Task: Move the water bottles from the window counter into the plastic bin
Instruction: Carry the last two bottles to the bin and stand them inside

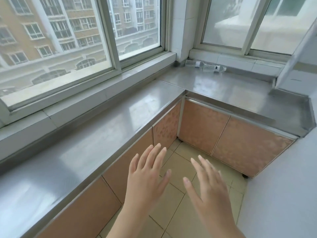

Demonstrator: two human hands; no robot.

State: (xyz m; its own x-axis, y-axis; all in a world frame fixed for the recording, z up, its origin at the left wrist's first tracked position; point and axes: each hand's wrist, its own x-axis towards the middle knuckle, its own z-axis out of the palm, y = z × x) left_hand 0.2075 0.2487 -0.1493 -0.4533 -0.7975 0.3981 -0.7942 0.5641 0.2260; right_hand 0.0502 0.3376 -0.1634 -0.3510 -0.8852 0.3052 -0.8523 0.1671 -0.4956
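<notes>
Evidently reaching out, left hand (145, 176) and right hand (205, 184) hover empty, fingers spread, well short of two water bottles (205, 65) lying toppled in the worktop's (120, 127) far corner.

Bright, even daylight pours in through the large window (68, 36) on the left and the frosted window (240, 23) at the far right corner, whose panes are nearly blown out to white. The steel counter (106, 127) throws back broad, soft patches of glare, strongest near the lower left edge. Shadows are faint and diffuse. Wide-angle distortion bends the window frames and counter edges toward the borders. The right hand (209, 189) shows motion blur at its fingertips; the distant water bottles (205, 65) look soft
</notes>
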